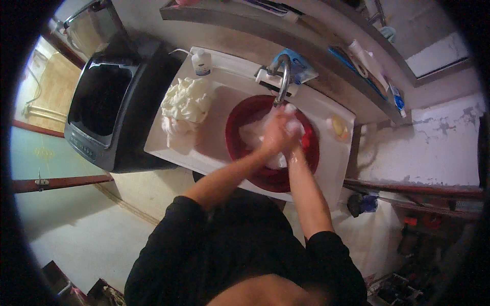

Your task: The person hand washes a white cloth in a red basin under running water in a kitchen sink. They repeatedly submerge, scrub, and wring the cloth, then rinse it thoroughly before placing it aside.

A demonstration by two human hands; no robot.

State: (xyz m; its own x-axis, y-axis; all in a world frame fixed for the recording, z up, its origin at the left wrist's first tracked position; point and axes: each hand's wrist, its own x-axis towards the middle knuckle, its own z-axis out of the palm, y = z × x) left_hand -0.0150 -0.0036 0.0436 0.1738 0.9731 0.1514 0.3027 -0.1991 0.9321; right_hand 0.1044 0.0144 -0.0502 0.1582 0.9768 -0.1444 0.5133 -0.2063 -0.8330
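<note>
Beneath the curved metal faucet [285, 78], my left hand [276, 134] and my right hand [293, 134] are pressed together over a dark red basin [233, 134]. White wet cloth [250, 134] with suds lies in the basin, and some white material, cloth or foam, shows around my fingers. Both hands are blurred, and their fingers overlap, so the exact grip of each is hidden. The basin stands in a white sink [329, 164]. A heap of white cloth [187, 101] sits on the sink's left part, apart from my hands.
A white bottle [201, 63] stands at the sink's back left corner. Yellow soap [339, 127] lies at the right rim. A blue packet [296, 65] is behind the faucet. A black washing machine [134, 111] adjoins on the left; a long shelf [245, 32] runs above.
</note>
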